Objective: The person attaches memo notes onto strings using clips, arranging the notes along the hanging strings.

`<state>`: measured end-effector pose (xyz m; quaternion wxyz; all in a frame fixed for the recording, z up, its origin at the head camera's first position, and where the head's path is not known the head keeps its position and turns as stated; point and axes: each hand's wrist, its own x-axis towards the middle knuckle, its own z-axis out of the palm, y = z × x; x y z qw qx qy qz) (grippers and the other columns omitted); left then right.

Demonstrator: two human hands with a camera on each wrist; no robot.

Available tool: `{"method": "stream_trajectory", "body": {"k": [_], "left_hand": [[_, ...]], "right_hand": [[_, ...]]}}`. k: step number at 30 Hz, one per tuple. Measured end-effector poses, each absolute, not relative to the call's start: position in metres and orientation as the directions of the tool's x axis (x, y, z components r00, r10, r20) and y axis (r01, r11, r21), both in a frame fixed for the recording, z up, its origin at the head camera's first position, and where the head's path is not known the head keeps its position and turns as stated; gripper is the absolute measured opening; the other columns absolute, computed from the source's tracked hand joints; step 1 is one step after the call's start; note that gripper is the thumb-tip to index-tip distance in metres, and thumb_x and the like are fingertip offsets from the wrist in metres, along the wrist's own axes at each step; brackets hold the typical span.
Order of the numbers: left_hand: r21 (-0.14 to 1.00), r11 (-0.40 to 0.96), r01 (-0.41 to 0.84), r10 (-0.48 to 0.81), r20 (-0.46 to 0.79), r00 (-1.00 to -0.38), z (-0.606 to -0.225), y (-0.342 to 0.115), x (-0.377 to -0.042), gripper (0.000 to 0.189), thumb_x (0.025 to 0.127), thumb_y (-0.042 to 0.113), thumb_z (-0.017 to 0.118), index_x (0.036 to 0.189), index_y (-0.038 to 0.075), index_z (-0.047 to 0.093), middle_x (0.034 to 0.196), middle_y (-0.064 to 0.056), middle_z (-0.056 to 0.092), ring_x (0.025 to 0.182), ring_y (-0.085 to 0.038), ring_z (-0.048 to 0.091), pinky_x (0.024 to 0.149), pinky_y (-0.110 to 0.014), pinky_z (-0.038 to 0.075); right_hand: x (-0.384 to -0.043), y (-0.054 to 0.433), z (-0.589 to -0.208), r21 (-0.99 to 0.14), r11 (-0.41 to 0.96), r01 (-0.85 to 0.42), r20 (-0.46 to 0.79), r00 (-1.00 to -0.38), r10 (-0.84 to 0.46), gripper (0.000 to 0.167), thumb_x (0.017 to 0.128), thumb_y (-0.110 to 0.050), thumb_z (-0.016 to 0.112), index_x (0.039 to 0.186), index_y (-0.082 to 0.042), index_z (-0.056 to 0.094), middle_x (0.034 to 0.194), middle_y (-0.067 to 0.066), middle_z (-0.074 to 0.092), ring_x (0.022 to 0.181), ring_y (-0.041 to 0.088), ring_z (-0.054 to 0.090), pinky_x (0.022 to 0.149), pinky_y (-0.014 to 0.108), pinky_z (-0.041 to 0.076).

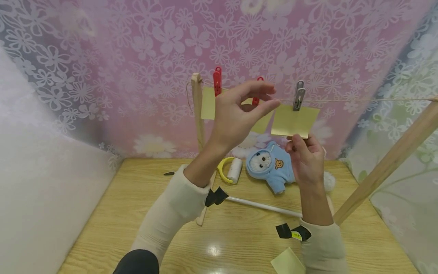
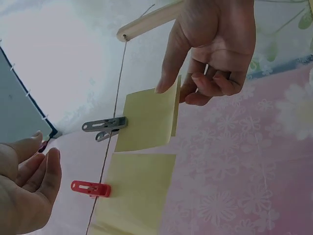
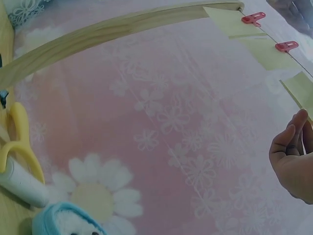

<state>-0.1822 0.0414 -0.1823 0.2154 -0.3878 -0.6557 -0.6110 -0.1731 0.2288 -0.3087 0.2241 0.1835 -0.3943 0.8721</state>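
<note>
A string carries several yellow paper notes. The nearest note [image 1: 295, 121] hangs from a grey clothespin [image 1: 299, 96], and in the left wrist view it looks doubled over. My right hand [image 1: 309, 161] pinches its lower edge between thumb and fingers. To the left of that clothespin, my left hand [image 1: 234, 116] is raised by the string with its fingers loosely bent and nothing between them. Behind it, a red clothespin [image 1: 217, 80] and a second red clothespin [image 2: 91, 188] hold two more notes, partly hidden by this hand in the head view.
Wooden posts [image 1: 197, 110] hold the string at both ends. On the wooden table [image 1: 246, 243] lie a plush toy [image 1: 282, 167] in a blue hoodie, a white cylinder [image 1: 235, 171] beside a yellow ring-shaped thing [image 1: 224, 173], a white rod [image 1: 263, 206] and a loose yellow note [image 1: 288, 262].
</note>
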Motion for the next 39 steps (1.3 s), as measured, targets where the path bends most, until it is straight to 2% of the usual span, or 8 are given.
{"method": "stream_trajectory", "body": {"k": [6, 10, 14, 18, 23, 26, 32, 39], "left_hand": [[0.669, -0.112, 0.735, 0.258, 0.733, -0.629, -0.207, 0.014, -0.173, 0.026, 0.078, 0.0, 0.075, 0.103, -0.005, 0.067, 0.098, -0.018, 0.069, 0.086, -0.016, 0.067, 0.071, -0.03, 0.058], [0.67, -0.108, 0.735, 0.316, 0.724, -0.613, -0.237, -0.006, -0.174, 0.024, 0.078, -0.004, 0.073, 0.101, -0.007, 0.067, 0.097, -0.021, 0.069, 0.083, -0.02, 0.068, 0.071, -0.033, 0.058], [0.682, -0.085, 0.727, 0.424, 0.685, -0.593, -0.273, -0.028, -0.178, 0.025, 0.079, -0.007, 0.071, 0.103, -0.007, 0.067, 0.101, -0.021, 0.069, 0.085, -0.022, 0.067, 0.072, -0.033, 0.057], [0.738, 0.026, 0.675, 0.5, 0.575, -0.648, -0.312, -0.052, -0.181, 0.026, 0.08, -0.001, 0.072, 0.106, -0.003, 0.068, 0.1, -0.017, 0.07, 0.087, -0.022, 0.066, 0.073, -0.03, 0.056], [0.793, 0.242, 0.559, 0.506, 0.388, -0.77, -0.367, -0.085, -0.186, 0.028, 0.084, 0.014, 0.072, 0.11, 0.006, 0.069, 0.101, -0.012, 0.07, 0.089, -0.022, 0.065, 0.075, -0.029, 0.055], [0.801, 0.344, 0.49, 0.481, 0.298, -0.825, -0.402, -0.103, -0.19, 0.03, 0.084, 0.019, 0.073, 0.111, 0.007, 0.069, 0.104, -0.012, 0.069, 0.092, -0.024, 0.064, 0.075, -0.027, 0.054], [0.76, 0.472, 0.446, 0.472, 0.209, -0.856, -0.449, -0.131, -0.196, 0.032, 0.083, 0.024, 0.073, 0.109, 0.006, 0.068, 0.106, -0.012, 0.069, 0.094, -0.029, 0.065, 0.074, -0.025, 0.054], [0.726, 0.548, 0.415, 0.494, 0.12, -0.861, -0.477, -0.153, -0.194, 0.033, 0.082, 0.021, 0.074, 0.107, 0.001, 0.067, 0.105, -0.016, 0.068, 0.094, -0.029, 0.064, 0.071, -0.02, 0.05]], "right_hand": [[-0.166, 0.241, -0.322, -0.677, -0.51, -0.53, 0.51, -0.838, 0.194, 0.013, 0.094, 0.002, 0.051, 0.092, -0.001, 0.063, 0.083, 0.005, 0.067, 0.065, 0.013, 0.058, 0.065, 0.02, 0.049], [-0.156, 0.247, -0.334, -0.717, -0.467, -0.517, 0.491, -0.851, 0.187, 0.017, 0.093, 0.008, 0.049, 0.09, 0.001, 0.064, 0.082, 0.006, 0.068, 0.066, 0.013, 0.059, 0.065, 0.02, 0.05], [-0.142, 0.256, -0.352, -0.849, -0.271, -0.453, 0.402, -0.887, 0.226, 0.013, 0.09, 0.008, 0.056, 0.09, -0.001, 0.065, 0.079, 0.001, 0.066, 0.067, 0.011, 0.06, 0.065, 0.018, 0.051], [-0.126, 0.27, -0.375, -0.951, 0.028, -0.306, 0.306, -0.93, 0.203, 0.01, 0.087, 0.001, 0.064, 0.097, 0.0, 0.065, 0.083, -0.006, 0.067, 0.071, 0.007, 0.061, 0.067, 0.017, 0.051], [-0.108, 0.288, -0.405, -0.899, 0.394, -0.193, 0.237, -0.969, 0.067, 0.022, 0.089, -0.01, 0.066, 0.107, 0.002, 0.063, 0.088, -0.015, 0.066, 0.078, 0.003, 0.064, 0.069, 0.018, 0.053], [-0.097, 0.296, -0.422, -0.846, 0.518, -0.127, 0.164, -0.986, 0.025, 0.024, 0.089, -0.018, 0.066, 0.108, -0.002, 0.065, 0.09, -0.012, 0.068, 0.078, 0.002, 0.063, 0.068, 0.021, 0.053], [-0.081, 0.303, -0.449, -0.811, 0.584, 0.026, -0.052, -0.998, -0.028, 0.033, 0.088, -0.027, 0.068, 0.11, -0.002, 0.065, 0.096, 0.004, 0.068, 0.08, 0.001, 0.06, 0.068, 0.023, 0.052], [-0.07, 0.308, -0.472, -0.789, 0.614, -0.015, -0.136, -0.971, -0.198, 0.036, 0.088, -0.025, 0.068, 0.109, 0.004, 0.063, 0.095, 0.007, 0.068, 0.078, 0.0, 0.06, 0.066, 0.02, 0.052]]}}
